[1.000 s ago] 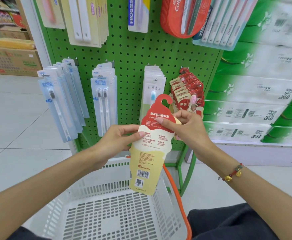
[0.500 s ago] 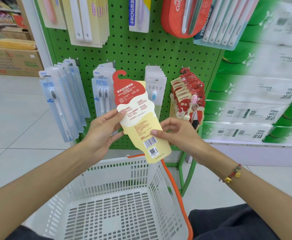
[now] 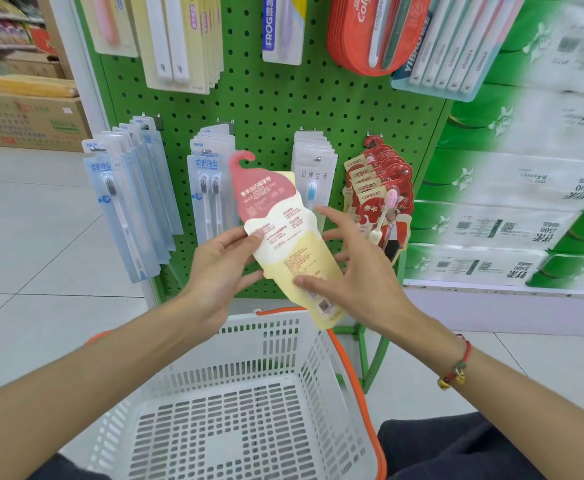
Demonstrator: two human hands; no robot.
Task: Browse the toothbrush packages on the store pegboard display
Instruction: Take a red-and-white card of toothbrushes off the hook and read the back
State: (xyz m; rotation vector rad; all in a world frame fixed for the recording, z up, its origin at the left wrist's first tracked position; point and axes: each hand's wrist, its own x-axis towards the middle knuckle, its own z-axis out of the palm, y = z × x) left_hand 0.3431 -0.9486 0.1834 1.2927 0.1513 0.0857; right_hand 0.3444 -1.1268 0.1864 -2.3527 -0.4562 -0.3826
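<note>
A green pegboard (image 3: 266,109) fills the upper centre of the frame, hung with toothbrush packs; a white basket (image 3: 245,403) lies at lower centre. The cone-shaped toothbrush package (image 3: 283,237) is held at mid-frame, print side toward the camera, pinched by the left hand (image 3: 221,268). Compared with half a second earlier, the right hand (image 3: 349,271) has released its pinch: its fingers are spread, only the thumb touching the card. Inspection is judged nearly complete.

Left hand (image 3: 219,268) pinches cone-shaped toothbrush package (image 3: 283,237), hook toward 11 o'clock; right hand (image 3: 356,271) thumb touches its lower part, fingers spread.
</note>
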